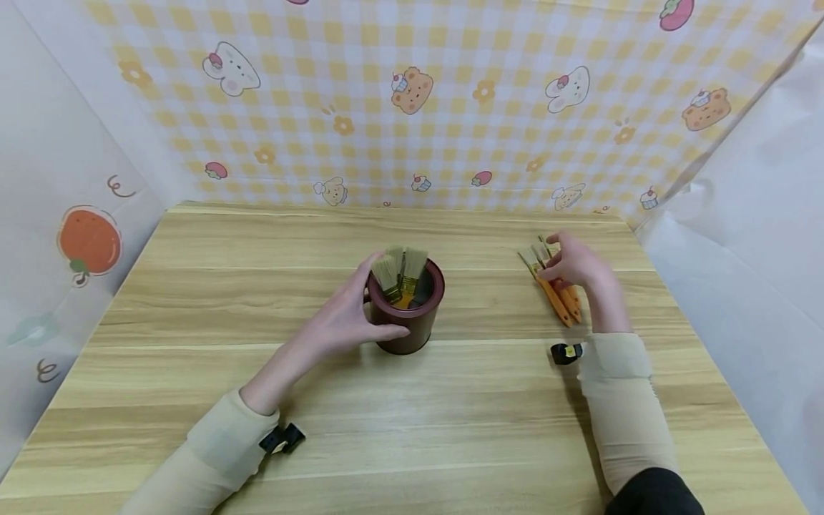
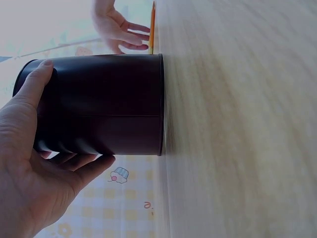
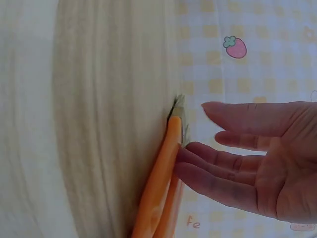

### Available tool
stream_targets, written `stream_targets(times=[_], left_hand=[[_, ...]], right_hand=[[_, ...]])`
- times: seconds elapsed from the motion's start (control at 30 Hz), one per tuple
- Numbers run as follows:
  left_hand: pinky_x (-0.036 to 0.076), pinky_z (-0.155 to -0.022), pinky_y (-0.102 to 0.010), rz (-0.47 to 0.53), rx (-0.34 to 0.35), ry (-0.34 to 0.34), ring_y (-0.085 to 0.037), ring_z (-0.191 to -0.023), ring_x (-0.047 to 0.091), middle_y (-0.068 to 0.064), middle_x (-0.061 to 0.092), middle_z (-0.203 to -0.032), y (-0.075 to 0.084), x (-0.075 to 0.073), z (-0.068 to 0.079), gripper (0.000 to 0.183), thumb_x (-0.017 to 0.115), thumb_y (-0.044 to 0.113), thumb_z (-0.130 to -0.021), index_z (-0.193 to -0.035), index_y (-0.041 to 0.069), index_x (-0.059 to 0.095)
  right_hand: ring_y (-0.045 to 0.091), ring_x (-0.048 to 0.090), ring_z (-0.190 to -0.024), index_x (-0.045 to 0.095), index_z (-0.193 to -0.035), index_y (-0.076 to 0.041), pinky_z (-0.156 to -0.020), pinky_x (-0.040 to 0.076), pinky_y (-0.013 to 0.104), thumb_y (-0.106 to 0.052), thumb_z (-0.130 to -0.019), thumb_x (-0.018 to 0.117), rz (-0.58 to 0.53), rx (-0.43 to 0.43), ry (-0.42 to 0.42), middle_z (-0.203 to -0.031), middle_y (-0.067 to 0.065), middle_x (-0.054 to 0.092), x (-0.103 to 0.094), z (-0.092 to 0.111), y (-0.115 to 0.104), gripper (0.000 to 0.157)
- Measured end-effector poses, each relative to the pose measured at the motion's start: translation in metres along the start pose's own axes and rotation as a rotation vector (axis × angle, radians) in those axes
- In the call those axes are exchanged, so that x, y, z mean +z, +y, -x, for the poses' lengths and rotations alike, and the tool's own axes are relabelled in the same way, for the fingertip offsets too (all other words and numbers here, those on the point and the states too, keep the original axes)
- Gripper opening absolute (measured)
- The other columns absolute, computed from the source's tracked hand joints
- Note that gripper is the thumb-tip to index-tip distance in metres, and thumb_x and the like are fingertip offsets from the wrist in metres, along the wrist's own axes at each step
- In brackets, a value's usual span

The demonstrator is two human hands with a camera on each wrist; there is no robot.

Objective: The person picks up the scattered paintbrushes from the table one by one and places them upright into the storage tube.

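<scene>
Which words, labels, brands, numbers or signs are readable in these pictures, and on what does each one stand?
"fe": on the checked backdrop, right wrist view.
Yellow label on the right wrist's black device: too small to read.
Letter-like marks on the backdrop, left wrist view: too blurred.
Container, brushes: none readable.

High, forward-down head view; low, close wrist views; shared right hand.
</scene>
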State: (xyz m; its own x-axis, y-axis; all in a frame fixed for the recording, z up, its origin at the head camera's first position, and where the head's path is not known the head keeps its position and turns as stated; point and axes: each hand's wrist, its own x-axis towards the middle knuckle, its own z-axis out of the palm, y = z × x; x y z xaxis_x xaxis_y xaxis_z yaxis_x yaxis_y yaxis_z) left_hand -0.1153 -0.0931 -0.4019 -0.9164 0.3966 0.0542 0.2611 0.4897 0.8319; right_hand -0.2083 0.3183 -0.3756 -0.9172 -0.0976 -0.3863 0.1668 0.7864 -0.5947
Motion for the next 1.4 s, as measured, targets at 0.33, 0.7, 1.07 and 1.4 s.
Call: stream_targets(times=[0.33, 0.7, 1.07, 1.4], left_hand=[[0.047, -0.113, -0.055, -0.011, 0.007, -0.002, -0.03, -0.137, 0.055, -0.009, 0.047, -0.154, -0.001, 0.0, 0.0, 0.124, 0.095, 0.041, -0.071, -0.164, 0.028, 0.015], [0.045, -0.114, -0.056, -0.011, 0.002, 0.001, -0.03, -0.139, 0.053, -0.009, 0.047, -0.155, -0.001, 0.001, 0.001, 0.123, 0.095, 0.039, -0.071, -0.164, 0.028, 0.015], [0.044, -0.115, -0.057, -0.008, -0.004, 0.001, -0.03, -0.141, 0.052, -0.009, 0.048, -0.155, 0.0, 0.001, 0.001, 0.123, 0.095, 0.04, -0.071, -0.164, 0.029, 0.014], [0.045, -0.114, -0.056, 0.0, -0.013, -0.002, -0.03, -0.141, 0.052, -0.008, 0.046, -0.156, 0.0, 0.0, 0.001, 0.124, 0.095, 0.041, -0.071, -0.164, 0.03, 0.014]], right_hand=[[0.037, 0.067, -0.091, 0.022, -0.156, 0.007, -0.073, 0.062, 0.04, 0.013, -0.084, 0.071, 0.127, -0.038, -0.033, -0.132, 0.041, 0.048, 0.008, -0.005, 0.0, 0.088], [0.032, 0.065, -0.089, 0.031, -0.149, 0.01, -0.073, 0.058, 0.035, 0.003, -0.088, 0.073, 0.155, -0.076, -0.035, -0.122, 0.034, 0.055, 0.016, -0.009, -0.003, 0.075], [0.023, 0.06, -0.086, 0.029, -0.153, 0.006, -0.07, 0.058, 0.029, -0.001, -0.095, 0.066, -0.039, -0.132, 0.064, -0.115, 0.023, 0.051, 0.01, -0.001, -0.023, 0.069], [0.011, 0.059, -0.084, 0.036, -0.147, -0.007, -0.068, 0.06, 0.021, 0.001, -0.092, 0.069, -0.283, -0.337, 0.402, -0.106, 0.005, 0.051, 0.015, 0.035, -0.069, 0.065]])
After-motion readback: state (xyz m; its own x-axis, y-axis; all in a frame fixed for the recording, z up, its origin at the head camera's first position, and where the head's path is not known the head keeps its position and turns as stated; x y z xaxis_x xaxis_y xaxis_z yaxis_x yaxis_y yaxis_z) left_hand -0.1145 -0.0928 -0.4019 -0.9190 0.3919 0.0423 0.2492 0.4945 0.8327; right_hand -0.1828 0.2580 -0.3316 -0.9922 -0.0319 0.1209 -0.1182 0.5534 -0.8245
